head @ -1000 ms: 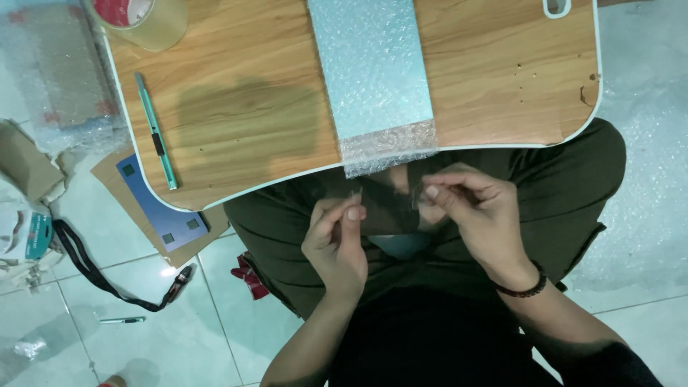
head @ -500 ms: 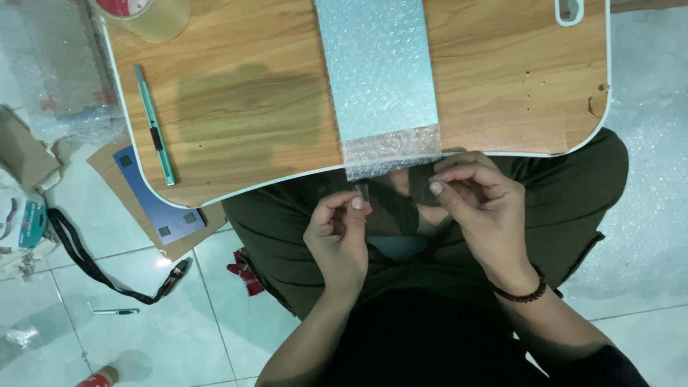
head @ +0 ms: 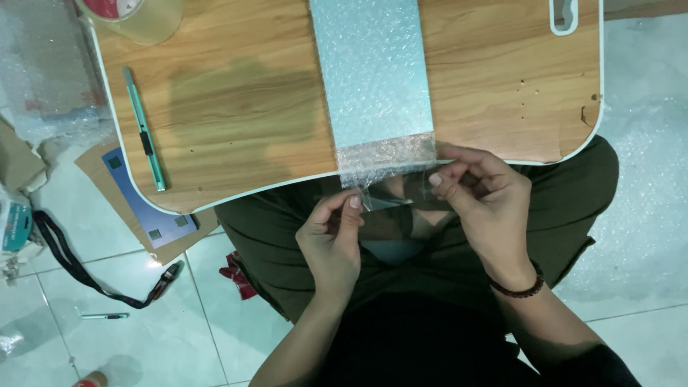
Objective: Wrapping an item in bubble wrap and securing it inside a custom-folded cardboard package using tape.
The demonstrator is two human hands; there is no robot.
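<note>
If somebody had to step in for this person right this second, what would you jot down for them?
Left hand and right hand: each pinches one end of a clear tape strip, stretched between them just off the near edge of the wooden lap table.
Bubble-wrapped packet: flat on the table, its near end beside the strip.
Done: strip is free of the tape roll.
Left: strip not yet stuck down. Green utility knife lies untouched.

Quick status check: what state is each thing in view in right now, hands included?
Left hand: pinching one end of the clear tape strip.
Right hand: pinching the other end.
Clear tape strip: stretched between the hands, at the table's near edge.
Bubble-wrapped item: flat on the table, near end wrapped.
Tape roll: resting on the table's far corner.
Utility knife: lying untouched; blade state unclear.
</note>
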